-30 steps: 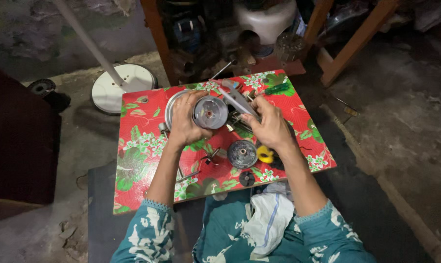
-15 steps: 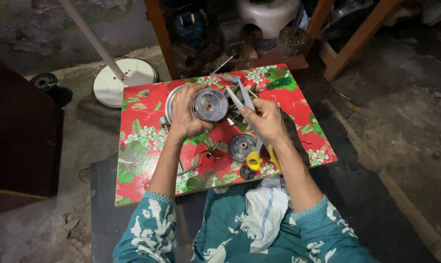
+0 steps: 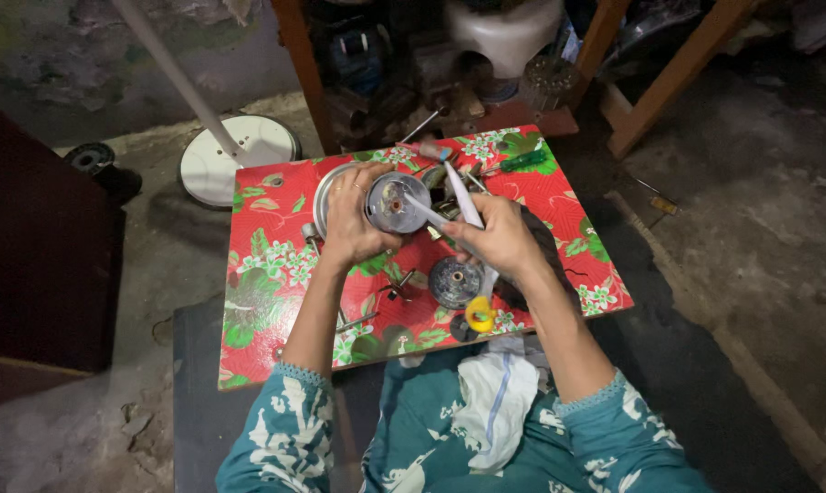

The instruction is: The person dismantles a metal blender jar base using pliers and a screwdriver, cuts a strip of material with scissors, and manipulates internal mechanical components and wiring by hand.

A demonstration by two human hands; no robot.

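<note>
- The left hand (image 3: 354,222) is curled closed around one round grey metal motor part (image 3: 397,203), lifted just above the red flower-patterned surface (image 3: 267,274).
- The right hand (image 3: 500,239) is clenched around one thin white rod-shaped tool (image 3: 428,212), whose tip touches the centre of the motor part.
- One dark round metal disc (image 3: 456,282) lies on the surface below the hands.
- One yellow ring-shaped piece (image 3: 480,315) sits near the front edge.
- One green-handled screwdriver (image 3: 521,162) rests at the far edge.

Repair workshop, scattered motor parts (image 3: 456,281), screwdriver (image 3: 521,162)
</note>
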